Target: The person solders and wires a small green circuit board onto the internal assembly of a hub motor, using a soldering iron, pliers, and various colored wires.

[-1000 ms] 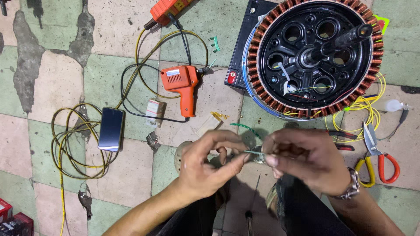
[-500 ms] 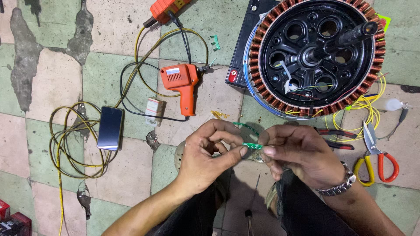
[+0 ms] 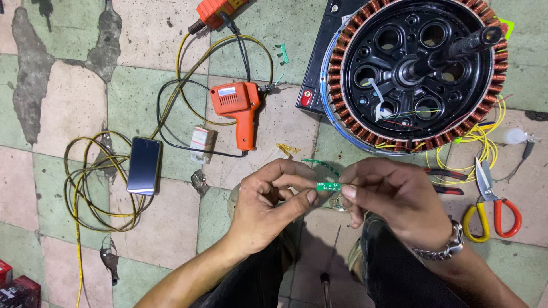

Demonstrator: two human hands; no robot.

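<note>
Your left hand [image 3: 268, 208] and right hand [image 3: 394, 202] meet over the tiled floor [image 3: 68, 68], above your knees. Both pinch a small green circuit strip [image 3: 328, 186], thumb and forefinger closed on each end; the strip lies level between them. Just beyond the hands: orange soldering gun [image 3: 240, 108], its cable looped over the tiles. Motor stator [image 3: 411, 74] with copper windings sits at the far right. Dark phone [image 3: 144, 165] lies left, on coiled yellow wire [image 3: 91, 182]. Scissors [image 3: 494, 202] with red and yellow handles rest right of your right hand.
</note>
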